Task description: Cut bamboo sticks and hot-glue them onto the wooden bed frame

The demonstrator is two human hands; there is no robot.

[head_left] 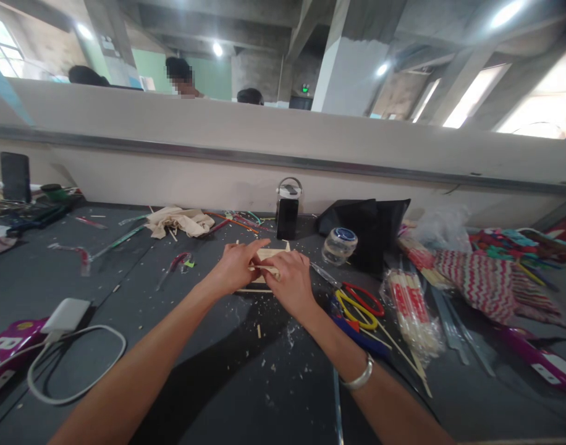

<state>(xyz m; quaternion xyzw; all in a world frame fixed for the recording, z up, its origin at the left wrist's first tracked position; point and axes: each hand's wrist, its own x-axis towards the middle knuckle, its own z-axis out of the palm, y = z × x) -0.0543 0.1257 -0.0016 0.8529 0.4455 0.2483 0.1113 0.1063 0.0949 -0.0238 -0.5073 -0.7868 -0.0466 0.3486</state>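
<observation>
A small frame of pale wooden sticks (268, 253) lies on the dark table in front of me, partly covered by my hands. My left hand (235, 267) is at its left side, fingers closed on the left end of a short wooden stick, with one finger stretched out over the frame. At the right side, my right hand (290, 276) pinches the same stick (266, 269) near its other end. The fingertips of both hands almost meet above the frame. Small wood scraps lie around it.
Scissors (329, 276), yellow-handled pliers (357, 311) and a glass jar (339, 247) stand or lie right of my hands. Farther right are bagged sticks (409, 303). Behind the frame stands a phone (287, 217). A white cable (122, 346) loops at left.
</observation>
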